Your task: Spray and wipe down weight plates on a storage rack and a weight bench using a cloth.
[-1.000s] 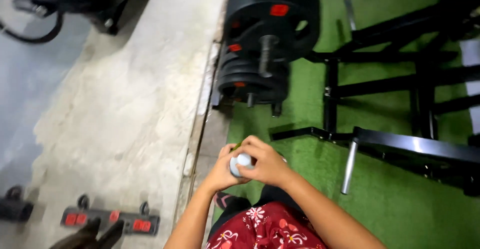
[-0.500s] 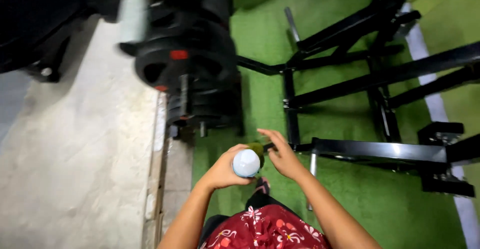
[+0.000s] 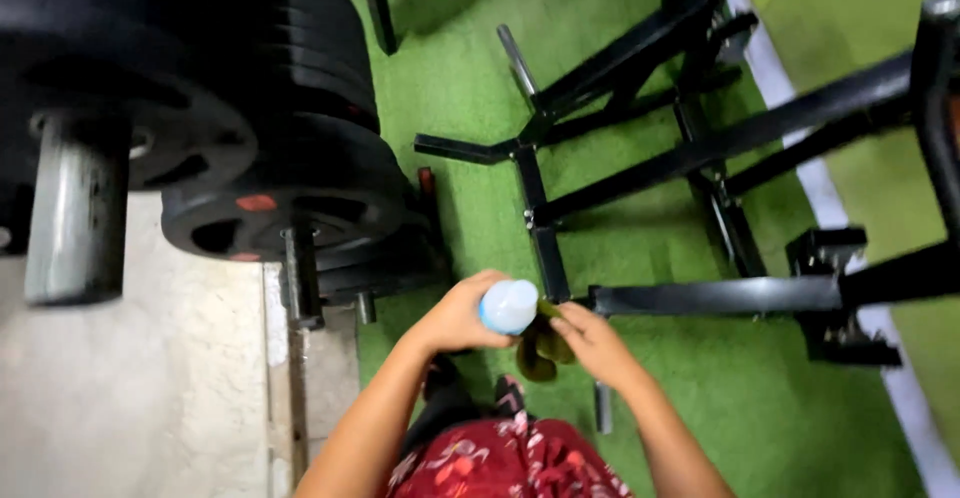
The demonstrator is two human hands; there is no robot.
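Pale bottle (image 3: pixel 508 307) in curled left hand (image 3: pixel 455 316)

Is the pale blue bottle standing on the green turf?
No, the left hand holds the pale blue bottle up above the green turf.

- The right hand (image 3: pixel 598 343), which a second ago was clasped over the left hand (image 3: pixel 455 316) on the pale blue bottle (image 3: pixel 508 306), has come off it; half a second ago it hovered open just beside the bottle, and now it grips an olive-green cloth (image 3: pixel 543 346) just below the bottle.
- The cloth, earlier only a green sliver behind the bottle, now hangs out in plain sight.
- The view has swung right: the black weight plates (image 3: pixel 285 193), earlier ahead of the bottle, now stand left of it and closer.
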